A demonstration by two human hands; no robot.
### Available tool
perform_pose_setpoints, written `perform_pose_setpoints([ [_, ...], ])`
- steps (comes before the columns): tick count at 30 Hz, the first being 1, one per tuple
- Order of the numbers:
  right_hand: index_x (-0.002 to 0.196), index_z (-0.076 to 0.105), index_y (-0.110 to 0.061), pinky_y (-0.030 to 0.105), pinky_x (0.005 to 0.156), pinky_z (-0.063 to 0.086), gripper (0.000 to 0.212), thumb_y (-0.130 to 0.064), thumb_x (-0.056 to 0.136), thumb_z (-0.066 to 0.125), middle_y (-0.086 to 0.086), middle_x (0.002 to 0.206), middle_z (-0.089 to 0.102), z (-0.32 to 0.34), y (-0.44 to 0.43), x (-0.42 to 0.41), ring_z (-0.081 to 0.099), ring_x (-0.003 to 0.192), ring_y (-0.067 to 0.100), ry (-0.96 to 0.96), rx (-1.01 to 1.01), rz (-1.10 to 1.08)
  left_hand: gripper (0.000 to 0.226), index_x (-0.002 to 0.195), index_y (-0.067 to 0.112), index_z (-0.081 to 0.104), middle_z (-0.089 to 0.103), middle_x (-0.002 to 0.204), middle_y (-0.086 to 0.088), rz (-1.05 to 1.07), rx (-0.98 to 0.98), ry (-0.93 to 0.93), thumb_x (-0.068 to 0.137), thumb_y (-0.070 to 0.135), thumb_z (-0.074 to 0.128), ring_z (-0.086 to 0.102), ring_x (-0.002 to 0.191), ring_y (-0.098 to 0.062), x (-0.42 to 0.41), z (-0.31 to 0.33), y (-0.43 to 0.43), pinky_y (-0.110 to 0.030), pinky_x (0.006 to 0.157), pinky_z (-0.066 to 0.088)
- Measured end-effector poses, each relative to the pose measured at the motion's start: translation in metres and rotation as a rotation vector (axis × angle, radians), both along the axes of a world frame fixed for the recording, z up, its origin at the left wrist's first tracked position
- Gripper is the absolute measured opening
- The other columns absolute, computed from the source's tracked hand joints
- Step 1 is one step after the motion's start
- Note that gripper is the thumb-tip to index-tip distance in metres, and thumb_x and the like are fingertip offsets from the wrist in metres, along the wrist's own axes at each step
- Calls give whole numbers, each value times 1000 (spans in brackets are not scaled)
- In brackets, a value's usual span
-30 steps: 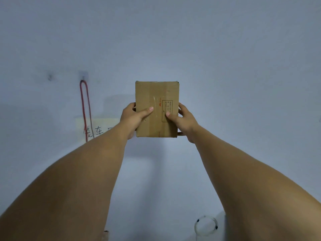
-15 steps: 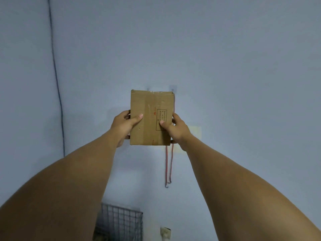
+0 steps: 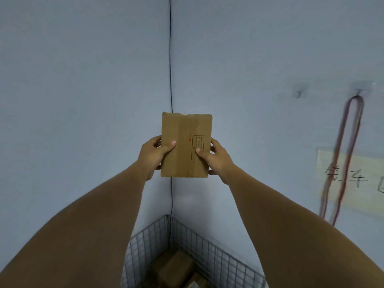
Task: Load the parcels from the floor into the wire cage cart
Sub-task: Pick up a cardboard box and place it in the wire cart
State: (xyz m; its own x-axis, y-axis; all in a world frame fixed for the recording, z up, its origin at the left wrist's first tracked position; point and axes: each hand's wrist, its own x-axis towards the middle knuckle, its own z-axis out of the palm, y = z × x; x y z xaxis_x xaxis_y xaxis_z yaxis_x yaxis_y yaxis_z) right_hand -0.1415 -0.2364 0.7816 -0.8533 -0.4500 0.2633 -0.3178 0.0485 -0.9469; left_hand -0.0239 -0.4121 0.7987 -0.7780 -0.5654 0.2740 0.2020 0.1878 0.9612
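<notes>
Gripped a flat brown cardboard parcel (image 3: 182,140) at arm's length: left hand (image 3: 152,155) curled round its left edge, right hand (image 3: 218,161) round its right, thumbs (image 3: 169,146) pressed on the near face. Stood upright, taped down the middle, printed with a small boxed text and a red mark. Hung well above the wire cage cart (image 3: 209,253), over other brown parcels (image 3: 174,269) inside.

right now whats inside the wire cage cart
Several brown cardboard parcels lie in the corner of the wire cage cart. The forearms and the frame's bottom edge hide the rest of its inside, so no full count.
</notes>
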Motion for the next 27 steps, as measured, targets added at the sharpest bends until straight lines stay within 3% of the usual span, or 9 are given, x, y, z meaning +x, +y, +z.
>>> perform_pose_setpoints([
  [6,154,39,-36,51,88,61,67,-45,95,70,-2,146,55,-52,-61,-64,60,123,28,-65,101,20,59,145,22,53,63,122,5,2,31,-121,92,33,76,63,101,-16,-65,-46,-65,-44,76,56],
  [9,151,43,-34,55,90,60,64,-43,94,70,0,142,57,-89,-68,-99,60,124,30,-136,151,-37,63,146,22,52,62,131,2,-61,49,-207,90,32,78,60,112,-22,-109,-80,-84,-43,76,56],
  [13,152,42,-35,51,86,62,68,-48,92,71,0,139,60,-151,-57,-146,64,119,28,-217,248,-119,65,145,21,54,63,132,1,-207,67,-328,87,33,81,62,110,-19,-185,-140,-96,-44,79,56],
  [16,151,45,-29,52,90,61,60,-37,96,70,1,131,65,-207,-30,-170,69,108,25,-392,324,-200,66,142,16,55,64,131,0,-373,38,-487,85,31,84,63,117,-21,-239,-198,-91,-52,89,58],
  [18,145,52,-27,53,92,60,51,-33,98,69,2,128,68,-247,-9,-177,70,106,25,-516,361,-278,65,137,14,59,69,127,-3,-501,20,-586,81,29,88,69,111,-23,-271,-242,-81,-56,87,60],
  [23,137,58,-24,51,90,61,41,-36,98,67,2,122,68,-354,21,-180,70,103,25,-705,432,-487,42,122,12,67,75,111,-4,-699,19,-719,86,26,83,74,96,-20,-321,-357,-46,-41,67,65],
  [25,139,55,-24,50,90,60,48,-41,96,68,4,128,64,-400,27,-177,67,111,28,-771,472,-552,41,118,11,68,74,108,-3,-731,7,-780,86,30,83,73,94,-20,-329,-408,-34,-38,65,63],
  [27,138,55,-23,52,91,59,48,-42,96,68,6,131,62,-448,33,-170,63,116,31,-837,501,-608,45,121,9,68,75,111,-4,-758,61,-860,84,30,84,73,97,-24,-330,-460,-23,-41,71,64],
])
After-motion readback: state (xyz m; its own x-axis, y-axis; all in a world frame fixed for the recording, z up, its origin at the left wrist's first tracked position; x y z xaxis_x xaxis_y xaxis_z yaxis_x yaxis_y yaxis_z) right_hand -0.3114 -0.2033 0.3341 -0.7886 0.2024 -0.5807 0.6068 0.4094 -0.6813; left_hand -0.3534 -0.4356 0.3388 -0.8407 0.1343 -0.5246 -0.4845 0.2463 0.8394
